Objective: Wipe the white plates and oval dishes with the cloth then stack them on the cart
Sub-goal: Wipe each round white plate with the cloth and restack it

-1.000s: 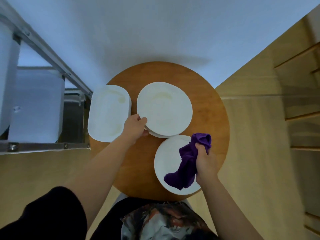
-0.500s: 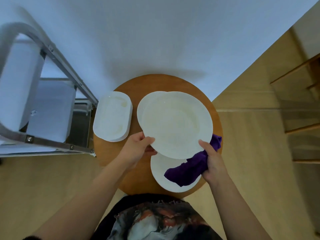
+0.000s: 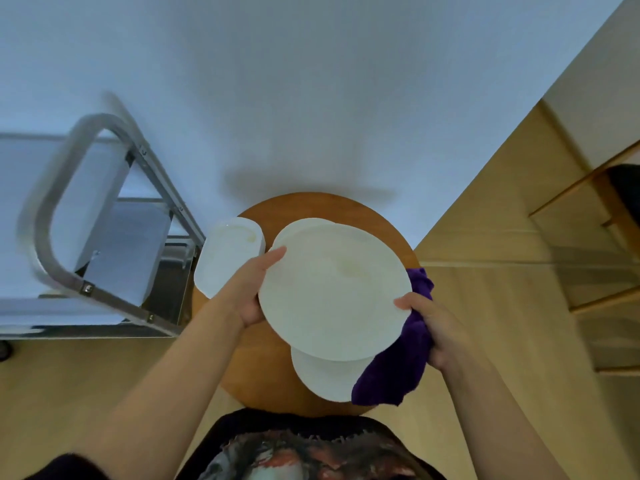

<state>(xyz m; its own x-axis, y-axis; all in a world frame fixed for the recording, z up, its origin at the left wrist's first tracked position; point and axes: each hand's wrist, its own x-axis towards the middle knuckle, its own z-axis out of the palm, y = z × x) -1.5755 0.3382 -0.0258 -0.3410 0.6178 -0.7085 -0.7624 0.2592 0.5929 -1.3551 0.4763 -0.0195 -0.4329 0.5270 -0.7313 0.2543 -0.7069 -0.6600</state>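
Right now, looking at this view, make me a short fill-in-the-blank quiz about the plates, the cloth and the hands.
1. The left hand and the right hand hold a round white plate above the ____ wooden table.
2. The cloth bunched in the right hand is ____ in colour.
3. The oval dish lies on the table on the side nearer the metal ____.
4. Another white plate lies on the table ____ the raised one.

Missing words: round; purple; cart; under

The plate I hold hides most of the two plates beneath it and much of the tabletop; the cart is blurred and cut off at the left.
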